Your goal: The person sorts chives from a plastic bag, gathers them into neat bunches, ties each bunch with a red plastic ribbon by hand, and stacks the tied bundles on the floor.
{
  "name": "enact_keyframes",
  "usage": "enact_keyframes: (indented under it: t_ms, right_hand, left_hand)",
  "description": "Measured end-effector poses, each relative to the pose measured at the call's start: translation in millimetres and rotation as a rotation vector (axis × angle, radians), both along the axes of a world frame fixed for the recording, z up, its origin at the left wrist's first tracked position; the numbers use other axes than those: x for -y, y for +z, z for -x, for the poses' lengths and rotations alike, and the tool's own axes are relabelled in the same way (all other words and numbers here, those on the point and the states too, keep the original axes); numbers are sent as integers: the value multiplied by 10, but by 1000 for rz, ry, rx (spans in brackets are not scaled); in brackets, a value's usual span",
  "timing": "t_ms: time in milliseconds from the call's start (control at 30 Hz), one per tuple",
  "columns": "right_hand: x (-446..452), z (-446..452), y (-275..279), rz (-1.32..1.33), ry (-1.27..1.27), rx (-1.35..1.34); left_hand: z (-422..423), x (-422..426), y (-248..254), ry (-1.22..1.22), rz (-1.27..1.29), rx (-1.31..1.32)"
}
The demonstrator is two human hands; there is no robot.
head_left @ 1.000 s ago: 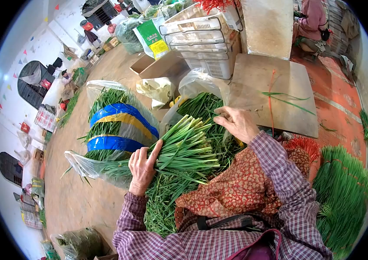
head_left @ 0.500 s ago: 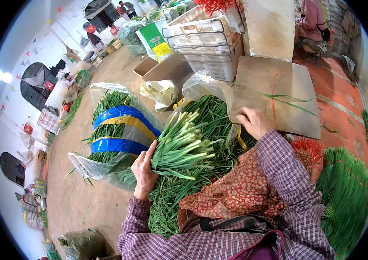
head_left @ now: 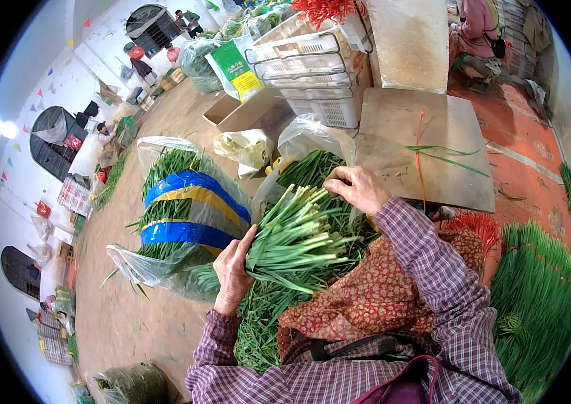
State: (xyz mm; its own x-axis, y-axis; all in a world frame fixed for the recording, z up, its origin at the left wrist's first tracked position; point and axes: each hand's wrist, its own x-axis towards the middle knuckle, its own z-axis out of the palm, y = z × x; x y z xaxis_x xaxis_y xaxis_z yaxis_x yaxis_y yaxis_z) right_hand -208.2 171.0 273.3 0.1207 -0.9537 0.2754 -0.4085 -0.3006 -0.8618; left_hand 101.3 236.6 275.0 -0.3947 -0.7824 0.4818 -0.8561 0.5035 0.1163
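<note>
Gripping a bunch of green stalks (head_left: 299,244) in the curled left hand (head_left: 234,273), over loose greens (head_left: 258,334) and beside a blue-banded bag (head_left: 188,233); holding the right hand (head_left: 361,191) at the pale stalk ends (head_left: 311,198), thumb and fingertips close together, with any grip there too small to tell.

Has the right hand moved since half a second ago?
Yes. Measured against the flat board, the right hand has moved left, toward the green bunch.
</note>
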Motion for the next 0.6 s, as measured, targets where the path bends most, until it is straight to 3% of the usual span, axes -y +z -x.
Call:
enact_keyframes:
  t_ms: [33,100,167,233,300,367,433,500,600]
  right_hand:
    - [-3,27,-8,-1,0,0]
    - [-2,117,-30,74,-153,-72]
    - [107,389,-233,204,-301,-62]
    - [-33,701,-128,201,-502,-188]
    - [-182,989,-74,115,-519,-533]
    - [-334,977,-129,47,-365,-551]
    - [-434,919,-98,-26,-224,-565]
    - [-475,685,43,127,-114,-438]
    - [-454,421,169,158,-157,-307]
  left_hand:
    - [6,13,-38,0,-1,0]
    - [-16,66,-168,-162,-225,-324]
    - [-140,36,-270,-107,-689,-590]
    - [-101,-51,-210,-47,-875,-879]
    - [-128,-86,-201,1,-933,-928]
    - [-139,-106,-249,11,-1141,-1173]
    - [-124,-106,-289,22,-1181,-1138]
    - [-160,-82,-499,-25,-1206,-1190]
    - [-61,-113,-442,-72,-1207,-1177]
